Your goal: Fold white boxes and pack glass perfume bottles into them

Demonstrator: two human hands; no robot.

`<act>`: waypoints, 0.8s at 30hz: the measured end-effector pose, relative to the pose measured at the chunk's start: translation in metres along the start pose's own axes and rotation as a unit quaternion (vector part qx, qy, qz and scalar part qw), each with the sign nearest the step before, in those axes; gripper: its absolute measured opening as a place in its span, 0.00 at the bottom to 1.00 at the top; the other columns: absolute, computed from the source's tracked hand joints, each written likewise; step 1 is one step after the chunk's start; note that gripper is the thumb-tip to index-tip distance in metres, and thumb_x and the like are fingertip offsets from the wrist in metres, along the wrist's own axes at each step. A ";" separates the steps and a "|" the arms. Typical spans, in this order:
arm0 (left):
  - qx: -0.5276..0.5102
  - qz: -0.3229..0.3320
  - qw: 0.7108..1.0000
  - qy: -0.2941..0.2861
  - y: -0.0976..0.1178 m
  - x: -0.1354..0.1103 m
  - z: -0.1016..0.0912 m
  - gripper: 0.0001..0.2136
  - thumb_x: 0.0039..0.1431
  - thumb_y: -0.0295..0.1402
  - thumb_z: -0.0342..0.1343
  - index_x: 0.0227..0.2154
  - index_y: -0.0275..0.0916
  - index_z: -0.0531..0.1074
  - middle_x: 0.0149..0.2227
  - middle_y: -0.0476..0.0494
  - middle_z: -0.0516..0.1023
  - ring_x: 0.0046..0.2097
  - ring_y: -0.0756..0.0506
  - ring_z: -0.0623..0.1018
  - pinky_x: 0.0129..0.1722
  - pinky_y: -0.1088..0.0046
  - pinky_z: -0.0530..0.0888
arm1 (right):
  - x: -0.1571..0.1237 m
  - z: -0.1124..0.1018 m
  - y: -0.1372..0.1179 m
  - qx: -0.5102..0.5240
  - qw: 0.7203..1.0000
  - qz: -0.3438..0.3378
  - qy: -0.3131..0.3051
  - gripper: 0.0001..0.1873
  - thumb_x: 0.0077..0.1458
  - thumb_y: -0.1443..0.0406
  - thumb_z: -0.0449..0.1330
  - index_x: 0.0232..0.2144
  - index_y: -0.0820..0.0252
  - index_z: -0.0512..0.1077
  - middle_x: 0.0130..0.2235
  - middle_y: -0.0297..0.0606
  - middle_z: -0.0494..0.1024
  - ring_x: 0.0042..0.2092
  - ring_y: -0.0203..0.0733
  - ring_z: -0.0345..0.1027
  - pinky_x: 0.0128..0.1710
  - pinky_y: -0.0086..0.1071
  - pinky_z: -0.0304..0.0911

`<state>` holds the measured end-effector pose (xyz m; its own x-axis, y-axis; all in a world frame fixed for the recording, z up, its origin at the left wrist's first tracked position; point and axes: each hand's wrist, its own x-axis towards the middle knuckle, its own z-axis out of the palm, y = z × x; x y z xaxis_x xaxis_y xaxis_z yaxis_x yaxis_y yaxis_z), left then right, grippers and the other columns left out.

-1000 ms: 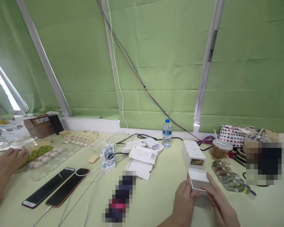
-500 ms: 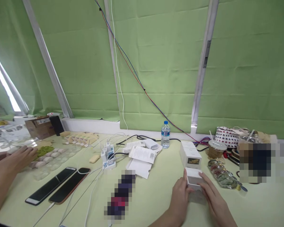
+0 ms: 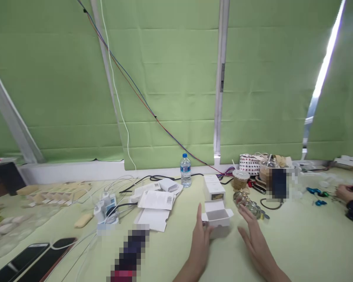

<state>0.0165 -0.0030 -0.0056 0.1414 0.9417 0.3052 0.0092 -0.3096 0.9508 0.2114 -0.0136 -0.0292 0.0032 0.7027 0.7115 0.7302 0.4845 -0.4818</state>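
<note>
Open white box (image 3: 219, 222): one, on the tabletop (image 3: 170, 254), flaps spread, mouth up; taken as centre of the dial, with 12 toward the green blinds (image 3: 170, 78).

Left hand (image 3: 200, 239): between 7 and 8 o'clock, touching the box's left side; index finger pointing up, thumb by the near corner. Whether these fingers grip, cannot tell.

Right hand (image 3: 253, 237): 4 o'clock, clear of the box; thumb and fingers apart, nothing between them. Fingertips overlap the shiny bundle (image 3: 254, 210) at 2 o'clock in view; contact cannot be told.

Closed white boxes (image 3: 213, 183): a row at 12 o'clock, just beyond the open box, picture on the near face.

Lidded cup (image 3: 240, 182): 1 o'clock, brown contents.

Water bottle (image 3: 186, 176): between 10 and 11, upright, blue cap.

White papers (image 3: 154, 200): between 9 and 10, piled.

Power strip (image 3: 107, 209): 9 o'clock, cables attached.

Small blue-green pieces (image 3: 317, 192): 3 o'clock, near another person's hand (image 3: 348, 192).
</note>
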 end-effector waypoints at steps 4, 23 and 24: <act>0.004 -0.024 1.000 -0.008 -0.005 0.005 -0.001 0.38 0.61 0.37 0.52 0.66 0.43 0.35 0.59 0.39 0.68 0.57 0.42 0.69 0.56 0.65 0.64 | 0.002 -0.024 0.045 -0.044 0.996 0.054 0.060 0.20 0.63 0.57 0.46 0.54 0.58 0.59 0.55 0.48 0.65 0.58 0.53 0.59 0.56 0.53 0.56; -0.086 -0.071 0.993 -0.027 -0.018 0.023 -0.008 0.21 0.50 0.34 0.61 0.48 0.36 0.71 0.49 0.38 0.78 0.50 0.36 0.76 0.52 0.58 0.71 | 0.016 -0.035 0.125 -0.201 0.973 0.104 0.050 0.21 0.62 0.57 0.44 0.47 0.53 0.73 0.48 0.46 0.69 0.48 0.57 0.59 0.45 0.51 0.60; -0.095 -0.073 0.992 -0.034 -0.018 0.022 -0.009 0.21 0.50 0.35 0.61 0.48 0.36 0.71 0.49 0.38 0.78 0.50 0.36 0.77 0.52 0.58 0.71 | 0.016 -0.034 0.126 -0.206 0.972 0.106 0.046 0.21 0.62 0.57 0.44 0.47 0.53 0.73 0.49 0.46 0.69 0.49 0.57 0.59 0.44 0.51 0.60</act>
<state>0.0107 0.0247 -0.0151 0.2185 0.9617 0.1654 -0.1522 -0.1338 0.9792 0.3263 0.0411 -0.0611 0.2295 0.7057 0.6704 0.9185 0.0709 -0.3890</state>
